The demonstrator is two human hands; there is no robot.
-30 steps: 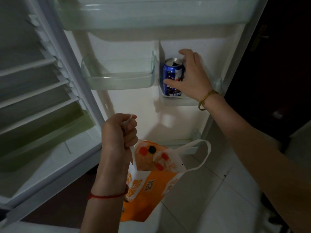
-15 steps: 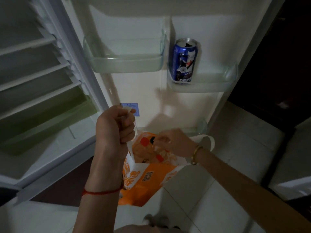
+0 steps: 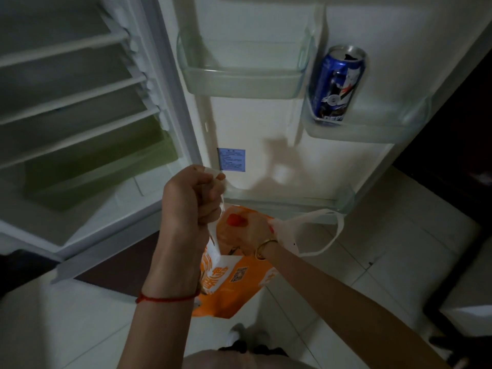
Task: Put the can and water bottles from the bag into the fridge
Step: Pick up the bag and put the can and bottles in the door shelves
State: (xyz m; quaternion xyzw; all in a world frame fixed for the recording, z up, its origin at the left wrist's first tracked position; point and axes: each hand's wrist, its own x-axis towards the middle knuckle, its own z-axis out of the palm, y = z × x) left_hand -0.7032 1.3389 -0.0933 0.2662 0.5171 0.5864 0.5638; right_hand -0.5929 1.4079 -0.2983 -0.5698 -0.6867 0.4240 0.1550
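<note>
Gripping one white handle of the orange-and-white plastic bag (image 3: 234, 286), clenched left hand (image 3: 191, 198), right hand (image 3: 246, 233) inside the bag, finger state unclear, blue aluminium can (image 3: 336, 85) upright in the clear door shelf (image 3: 378, 129).

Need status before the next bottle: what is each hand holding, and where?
Left hand grips the bag by one white handle. Right hand is inside the bag; its hold cannot be told.

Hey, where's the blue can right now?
The blue can stands upright at the left end of the right-hand door shelf, upper right in the head view, beside the empty door shelf.
</note>
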